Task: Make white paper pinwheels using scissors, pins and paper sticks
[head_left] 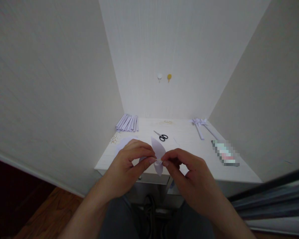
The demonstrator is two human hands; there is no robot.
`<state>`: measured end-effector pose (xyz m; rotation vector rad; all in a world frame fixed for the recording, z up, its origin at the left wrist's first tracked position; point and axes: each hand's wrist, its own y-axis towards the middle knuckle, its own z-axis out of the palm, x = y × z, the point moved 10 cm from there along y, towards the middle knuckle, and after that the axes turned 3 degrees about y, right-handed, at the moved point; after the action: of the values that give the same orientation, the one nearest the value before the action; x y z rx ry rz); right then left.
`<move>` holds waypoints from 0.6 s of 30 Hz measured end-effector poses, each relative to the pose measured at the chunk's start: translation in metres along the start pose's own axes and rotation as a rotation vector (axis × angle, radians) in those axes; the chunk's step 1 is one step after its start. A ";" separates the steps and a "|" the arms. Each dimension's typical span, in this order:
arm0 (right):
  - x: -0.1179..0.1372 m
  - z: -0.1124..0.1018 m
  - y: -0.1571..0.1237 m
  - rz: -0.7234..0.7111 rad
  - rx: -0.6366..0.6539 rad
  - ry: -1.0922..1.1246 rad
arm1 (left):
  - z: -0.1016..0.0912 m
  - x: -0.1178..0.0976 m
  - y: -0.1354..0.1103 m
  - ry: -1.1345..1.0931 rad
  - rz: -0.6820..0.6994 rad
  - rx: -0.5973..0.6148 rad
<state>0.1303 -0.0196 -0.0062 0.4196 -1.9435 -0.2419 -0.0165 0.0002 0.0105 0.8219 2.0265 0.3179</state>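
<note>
Between my two hands, just over the desk's front edge, is a small piece of pale lilac-white paper with pointed, petal-like ends. My left hand pinches its gathered middle from the left, thumb against fingertips. From the right, my right hand pinches the same middle part. One pointed end stands up above the fingers and another hangs below. What exactly lies between the fingertips is too small to make out. Scissors with black handles lie on the desk just beyond the paper.
Rolled paper tubes lie in a row at the back left. Paper flowers on tube stems are at the back right, with a blurred-out object nearer. Small pale bits and flat paper lie left. Walls enclose the white desk.
</note>
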 end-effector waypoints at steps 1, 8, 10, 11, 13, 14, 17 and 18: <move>-0.001 0.001 0.000 0.007 0.008 0.020 | 0.000 0.000 0.000 -0.006 -0.002 -0.004; -0.023 0.012 0.006 0.149 0.123 0.340 | 0.004 0.006 0.000 -0.130 -0.049 0.029; -0.030 0.017 0.009 0.192 0.155 0.465 | 0.005 0.006 -0.001 -0.148 -0.054 0.057; -0.033 0.020 0.010 0.207 0.165 0.522 | 0.005 0.005 -0.001 -0.151 -0.058 0.067; -0.037 0.024 0.012 0.227 0.184 0.627 | 0.006 0.004 -0.002 -0.149 -0.064 0.082; -0.039 0.026 0.013 0.236 0.196 0.675 | 0.006 0.004 -0.002 -0.143 -0.065 0.086; -0.043 0.031 0.013 0.257 0.234 0.789 | 0.003 0.003 -0.003 -0.105 -0.077 0.060; -0.044 0.033 0.013 0.260 0.247 0.820 | 0.001 0.003 -0.004 -0.091 -0.086 0.038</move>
<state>0.1136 0.0092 -0.0521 0.3451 -1.1948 0.3076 -0.0181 -0.0006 0.0056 0.7564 1.9813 0.1908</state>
